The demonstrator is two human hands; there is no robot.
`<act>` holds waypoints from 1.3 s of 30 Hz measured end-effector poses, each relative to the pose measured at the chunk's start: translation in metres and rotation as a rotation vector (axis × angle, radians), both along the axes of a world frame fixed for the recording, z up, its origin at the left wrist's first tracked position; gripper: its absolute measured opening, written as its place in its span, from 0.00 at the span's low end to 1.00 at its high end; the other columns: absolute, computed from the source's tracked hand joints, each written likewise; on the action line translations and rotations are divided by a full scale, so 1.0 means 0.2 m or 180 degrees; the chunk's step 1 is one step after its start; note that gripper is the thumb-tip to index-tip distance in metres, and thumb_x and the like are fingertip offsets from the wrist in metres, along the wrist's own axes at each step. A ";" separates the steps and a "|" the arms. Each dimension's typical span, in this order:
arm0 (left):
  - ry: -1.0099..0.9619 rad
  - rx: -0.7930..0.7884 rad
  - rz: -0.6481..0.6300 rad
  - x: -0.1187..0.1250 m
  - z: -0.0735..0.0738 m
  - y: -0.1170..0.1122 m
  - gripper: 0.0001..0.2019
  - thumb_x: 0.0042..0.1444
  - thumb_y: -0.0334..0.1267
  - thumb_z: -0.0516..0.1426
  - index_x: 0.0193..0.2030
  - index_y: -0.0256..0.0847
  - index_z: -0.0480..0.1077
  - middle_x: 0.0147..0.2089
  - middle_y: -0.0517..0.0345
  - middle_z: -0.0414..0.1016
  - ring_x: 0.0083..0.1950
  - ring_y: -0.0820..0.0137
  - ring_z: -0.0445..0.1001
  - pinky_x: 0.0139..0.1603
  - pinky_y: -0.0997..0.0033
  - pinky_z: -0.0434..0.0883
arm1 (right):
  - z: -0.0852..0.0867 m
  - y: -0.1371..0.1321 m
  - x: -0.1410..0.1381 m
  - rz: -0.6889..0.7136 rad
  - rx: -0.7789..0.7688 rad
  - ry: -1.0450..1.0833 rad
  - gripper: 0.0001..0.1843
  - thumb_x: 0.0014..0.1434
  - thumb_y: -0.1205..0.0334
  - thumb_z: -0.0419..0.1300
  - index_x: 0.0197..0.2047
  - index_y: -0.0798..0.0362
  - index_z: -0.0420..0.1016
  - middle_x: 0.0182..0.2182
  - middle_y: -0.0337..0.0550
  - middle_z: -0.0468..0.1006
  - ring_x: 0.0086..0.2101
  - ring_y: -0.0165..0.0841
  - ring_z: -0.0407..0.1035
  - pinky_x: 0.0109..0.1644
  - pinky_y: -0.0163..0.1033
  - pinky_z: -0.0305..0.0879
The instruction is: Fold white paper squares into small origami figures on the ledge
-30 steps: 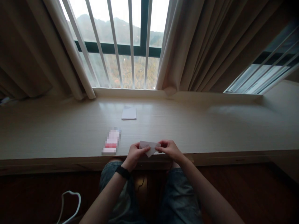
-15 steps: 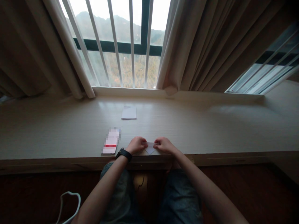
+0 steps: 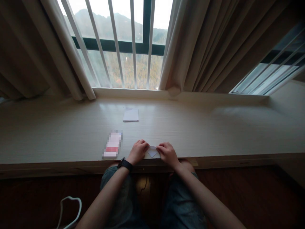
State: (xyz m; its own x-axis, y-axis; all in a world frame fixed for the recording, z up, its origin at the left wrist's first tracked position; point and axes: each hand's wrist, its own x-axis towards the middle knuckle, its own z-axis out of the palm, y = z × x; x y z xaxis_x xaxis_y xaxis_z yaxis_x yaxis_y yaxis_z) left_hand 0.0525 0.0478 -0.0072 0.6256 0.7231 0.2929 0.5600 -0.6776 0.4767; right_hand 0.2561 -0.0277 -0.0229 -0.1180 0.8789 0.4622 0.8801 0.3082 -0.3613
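Note:
A small folded piece of white paper (image 3: 152, 152), its lower end a downward point, is at the front edge of the pale desk (image 3: 202, 133). My left hand (image 3: 138, 151), with a dark watch at the wrist, pinches the paper's upper left corner. On the opposite corner, my right hand (image 3: 167, 154) pinches with thumb and bent fingers. The top edge of the paper curves up slightly between the hands. The fingertips partly hide both corners.
Left of my hands lies a phone (image 3: 112, 144) with a blurred-out screen. Farther back is a small stack of white paper squares (image 3: 131, 114). Curtains (image 3: 190, 47) flank a barred window (image 3: 119, 47) behind the desk. A white cable (image 3: 77, 213) loops at lower left.
My right hand has turned and dropped slightly, and the paper's top edge now looks more curved. Both hands still pinch its corners. The view has shifted a little.

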 end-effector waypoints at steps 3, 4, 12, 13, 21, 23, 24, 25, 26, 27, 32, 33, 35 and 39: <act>0.0083 0.0164 0.0055 0.00 0.02 -0.02 0.10 0.64 0.32 0.50 0.40 0.41 0.73 0.41 0.52 0.71 0.45 0.66 0.68 0.47 0.66 0.66 | -0.01 -0.02 0.01 0.0171 0.0105 -0.0212 0.19 0.61 0.70 0.55 0.53 0.48 0.75 0.42 0.47 0.76 0.42 0.39 0.66 0.48 0.45 0.64; 0.0133 0.0245 0.0081 0.00 0.02 -0.03 0.10 0.64 0.32 0.50 0.41 0.41 0.73 0.41 0.52 0.71 0.45 0.66 0.68 0.48 0.65 0.66 | -0.01 -0.02 0.01 0.0236 0.0116 -0.0263 0.21 0.60 0.71 0.55 0.55 0.48 0.74 0.43 0.47 0.77 0.43 0.40 0.66 0.48 0.45 0.65; 0.0697 0.0782 -0.0051 -0.02 0.07 -0.11 0.09 0.61 0.29 0.53 0.46 0.42 0.70 0.45 0.52 0.72 0.49 0.62 0.66 0.49 0.60 0.63 | -0.03 -0.03 0.04 0.0632 0.0136 -0.0483 0.28 0.57 0.74 0.55 0.60 0.48 0.69 0.50 0.42 0.77 0.46 0.39 0.67 0.52 0.46 0.64; 0.0738 0.0794 -0.0074 -0.03 0.07 -0.11 0.08 0.61 0.29 0.53 0.45 0.42 0.70 0.45 0.52 0.72 0.48 0.62 0.66 0.49 0.60 0.63 | -0.04 -0.03 0.04 0.0664 0.0147 -0.0525 0.28 0.57 0.74 0.54 0.60 0.48 0.69 0.51 0.42 0.77 0.46 0.39 0.67 0.52 0.46 0.64; 0.0856 0.0871 -0.0321 -0.07 0.11 -0.13 0.11 0.61 0.31 0.52 0.49 0.41 0.69 0.45 0.49 0.72 0.49 0.61 0.68 0.49 0.59 0.63 | 0.05 -0.06 0.06 0.0953 0.0097 -0.0696 0.29 0.56 0.69 0.57 0.62 0.49 0.67 0.54 0.44 0.75 0.48 0.40 0.66 0.53 0.49 0.64; 0.0822 0.0864 -0.0311 -0.07 0.11 -0.14 0.11 0.61 0.32 0.53 0.50 0.42 0.69 0.46 0.49 0.73 0.50 0.61 0.68 0.50 0.58 0.63 | 0.06 -0.08 0.05 0.0939 0.0048 -0.0667 0.29 0.57 0.66 0.57 0.62 0.50 0.66 0.54 0.45 0.74 0.50 0.42 0.65 0.54 0.50 0.63; 0.0797 0.0860 -0.0294 -0.07 0.11 -0.15 0.11 0.61 0.32 0.53 0.50 0.42 0.69 0.47 0.49 0.73 0.51 0.61 0.67 0.50 0.58 0.63 | 0.06 -0.09 0.04 0.0920 0.0046 -0.0641 0.28 0.58 0.66 0.57 0.62 0.50 0.66 0.54 0.46 0.74 0.50 0.43 0.65 0.54 0.51 0.63; 0.0770 0.0853 -0.0271 -0.07 0.11 -0.15 0.11 0.61 0.32 0.52 0.50 0.42 0.69 0.47 0.50 0.73 0.51 0.61 0.67 0.51 0.58 0.63 | 0.06 -0.11 0.03 0.0890 0.0056 -0.0607 0.27 0.58 0.66 0.57 0.62 0.50 0.67 0.54 0.46 0.75 0.50 0.43 0.65 0.54 0.51 0.63; 0.0742 0.0841 -0.0240 -0.07 0.10 -0.16 0.11 0.61 0.32 0.52 0.49 0.43 0.69 0.47 0.50 0.73 0.51 0.61 0.67 0.51 0.58 0.63 | 0.05 -0.12 0.02 0.0856 0.0070 -0.0564 0.26 0.59 0.66 0.56 0.61 0.50 0.67 0.54 0.46 0.75 0.50 0.43 0.66 0.54 0.51 0.63; 0.0711 0.0825 -0.0206 -0.07 0.10 -0.16 0.10 0.62 0.32 0.52 0.48 0.43 0.70 0.47 0.51 0.73 0.51 0.61 0.67 0.51 0.59 0.63 | 0.05 -0.13 0.01 0.0832 0.0076 -0.0514 0.25 0.60 0.66 0.56 0.61 0.50 0.68 0.53 0.47 0.75 0.50 0.43 0.66 0.54 0.51 0.64; 0.0509 0.0693 -0.0038 -0.06 0.08 -0.16 0.10 0.62 0.33 0.52 0.48 0.43 0.71 0.45 0.51 0.71 0.48 0.62 0.67 0.50 0.59 0.65 | 0.03 -0.16 -0.04 0.0657 0.0037 0.0098 0.20 0.61 0.61 0.58 0.57 0.50 0.72 0.50 0.47 0.78 0.49 0.42 0.68 0.54 0.50 0.65; 0.0444 0.0653 -0.0026 -0.06 0.07 -0.16 0.11 0.62 0.33 0.52 0.49 0.43 0.71 0.45 0.51 0.71 0.47 0.63 0.67 0.50 0.60 0.66 | 0.04 -0.16 -0.05 0.0587 0.0010 0.0312 0.19 0.61 0.60 0.59 0.56 0.49 0.73 0.48 0.47 0.79 0.48 0.41 0.69 0.54 0.49 0.65; 0.0293 0.0547 -0.0055 -0.07 0.06 -0.16 0.12 0.63 0.32 0.51 0.49 0.43 0.71 0.45 0.51 0.69 0.45 0.65 0.68 0.49 0.62 0.68 | 0.05 -0.15 -0.06 0.0422 -0.0147 0.0803 0.15 0.63 0.57 0.57 0.51 0.48 0.77 0.44 0.45 0.81 0.46 0.39 0.71 0.52 0.47 0.67; -0.0088 0.0343 -0.0102 -0.07 0.02 -0.16 0.13 0.62 0.28 0.49 0.48 0.43 0.72 0.44 0.52 0.68 0.42 0.69 0.69 0.44 0.69 0.70 | 0.10 -0.07 -0.07 -0.0021 -0.0811 0.1779 0.17 0.64 0.51 0.54 0.41 0.51 0.82 0.37 0.44 0.83 0.40 0.39 0.74 0.45 0.42 0.69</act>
